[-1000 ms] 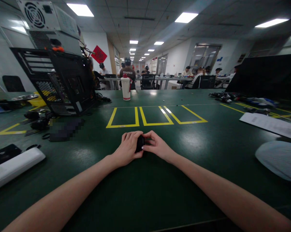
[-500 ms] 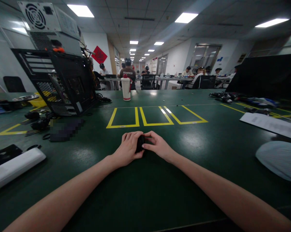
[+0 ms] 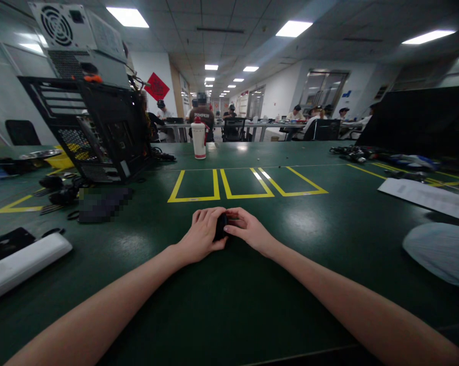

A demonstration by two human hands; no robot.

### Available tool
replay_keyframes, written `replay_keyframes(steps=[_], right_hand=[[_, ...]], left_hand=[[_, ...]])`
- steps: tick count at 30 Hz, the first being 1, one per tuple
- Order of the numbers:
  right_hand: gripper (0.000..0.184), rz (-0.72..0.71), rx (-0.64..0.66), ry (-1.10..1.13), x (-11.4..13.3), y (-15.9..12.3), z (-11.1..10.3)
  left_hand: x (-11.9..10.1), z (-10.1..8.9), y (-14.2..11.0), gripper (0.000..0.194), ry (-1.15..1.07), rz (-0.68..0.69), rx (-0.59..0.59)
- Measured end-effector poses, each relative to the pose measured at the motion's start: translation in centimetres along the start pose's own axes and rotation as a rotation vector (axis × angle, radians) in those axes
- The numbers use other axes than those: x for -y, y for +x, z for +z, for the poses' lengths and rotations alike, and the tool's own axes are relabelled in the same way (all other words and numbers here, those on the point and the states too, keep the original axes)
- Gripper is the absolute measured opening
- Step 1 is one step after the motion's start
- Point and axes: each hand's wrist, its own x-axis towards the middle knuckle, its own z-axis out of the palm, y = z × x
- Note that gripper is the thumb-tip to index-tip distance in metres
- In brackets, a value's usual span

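Near the middle of the green table (image 3: 229,305), a small round black object (image 3: 221,227) lies between my two hands; its kind cannot be made out. My left hand (image 3: 204,230) is wrapped round its left side, with the thumb below and the fingers over the top. From the right, my right hand (image 3: 248,231) grips its edge between thumb and fingertips. Much of the black object is hidden by the fingers. Beyond the hands, yellow tape outlines (image 3: 249,195) mark several areas on the tabletop.
A black computer case (image 3: 115,137) with a power supply (image 3: 77,25) on top stands at the left. Behind the tape is a white cup (image 3: 199,140). A white bar-shaped object (image 3: 31,264) lies at left; papers (image 3: 428,195) and a pale cap-like item (image 3: 443,251) are at right.
My right fingers have shifted very slightly on the black object's edge. Both arms and the left hand stay nearly still.
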Motion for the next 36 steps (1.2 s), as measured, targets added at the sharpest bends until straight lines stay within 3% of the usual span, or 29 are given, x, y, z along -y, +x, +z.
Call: replay_keyframes(steps=[8,13,20,25,31,36], right_hand=[[0.036,-0.022,0.026,0.015,-0.5,-0.15,-0.07],[0.023,-0.019,0.004,0.044,-0.42,-0.03,0.08],[0.032,0.052,0.01,0.005,-0.08,-0.1,-0.05],[0.033,-0.011,0.033,0.011,-0.18,-0.28,-0.06],[0.022,-0.032,-0.006,0.037,-0.41,-0.03,0.12],[0.031,0.025,-0.023,0.013,-0.49,0.13,-0.03]], left_hand=[[0.09,0.04,0.02,0.06,-0.006,0.002,-0.005],[-0.02,-0.06,0.03,0.059,-0.011,0.005,0.001],[-0.01,-0.1,-0.02,0.059,-0.009,0.004,0.0],[-0.15,-0.38,-0.06,0.06,-0.022,0.008,0.015],[-0.1,-0.15,0.02,0.059,-0.009,0.002,-0.002],[0.01,-0.08,-0.03,0.059,-0.009,0.005,-0.006]])
